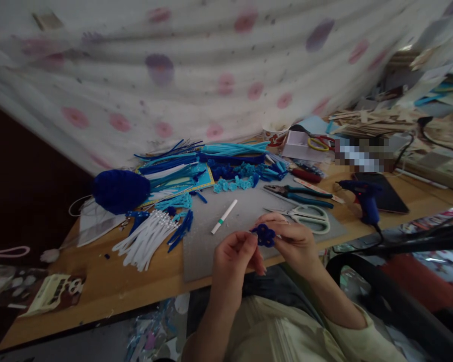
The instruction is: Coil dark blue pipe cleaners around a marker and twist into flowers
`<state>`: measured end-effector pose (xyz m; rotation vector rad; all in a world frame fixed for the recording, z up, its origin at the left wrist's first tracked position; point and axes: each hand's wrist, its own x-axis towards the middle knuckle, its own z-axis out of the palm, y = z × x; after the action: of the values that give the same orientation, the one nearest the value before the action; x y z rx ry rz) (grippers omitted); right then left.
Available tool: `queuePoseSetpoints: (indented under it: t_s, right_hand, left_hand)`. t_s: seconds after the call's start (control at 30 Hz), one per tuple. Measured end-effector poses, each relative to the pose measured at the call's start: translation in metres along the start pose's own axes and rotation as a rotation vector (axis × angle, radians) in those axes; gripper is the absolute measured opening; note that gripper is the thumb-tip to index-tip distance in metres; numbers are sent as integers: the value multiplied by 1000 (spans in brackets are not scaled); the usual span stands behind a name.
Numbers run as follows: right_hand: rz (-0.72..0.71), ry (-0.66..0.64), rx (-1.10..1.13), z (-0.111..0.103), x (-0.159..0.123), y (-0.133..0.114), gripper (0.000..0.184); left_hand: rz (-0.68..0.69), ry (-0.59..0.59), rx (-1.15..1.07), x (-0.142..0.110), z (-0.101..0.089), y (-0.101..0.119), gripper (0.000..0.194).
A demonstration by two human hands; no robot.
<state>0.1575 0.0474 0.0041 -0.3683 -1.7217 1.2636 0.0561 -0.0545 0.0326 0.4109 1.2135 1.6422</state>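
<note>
Between my two hands is a small dark blue pipe-cleaner flower point(265, 235) with looped petals, held just above the front edge of the grey mat point(200, 256). My left hand point(234, 256) pinches its left side between thumb and fingers. On the other side, my right hand point(296, 244) grips it with thumb and fingertips closed. Behind my right hand lie white-handled scissors point(320, 218), and beyond them pliers point(305, 193) with blue handles. A white marker with a green band point(224, 216) rests on the mat to the left.
Bundles of white pipe cleaners point(143, 244), blue pipe cleaners point(181, 166) and a dark blue fuzzy ball point(121, 191) occupy the left. A row of light blue flowers point(234, 184) lies at the back. At right stand a blue glue gun point(366, 198) and a phone point(388, 193).
</note>
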Motion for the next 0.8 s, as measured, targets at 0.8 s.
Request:
queuePoseSetpoints:
  t_s: [0.8]
  right_hand:
    - [190, 46, 253, 11, 1, 9, 17]
  left_hand:
    - [206, 125, 61, 5, -19, -4, 31]
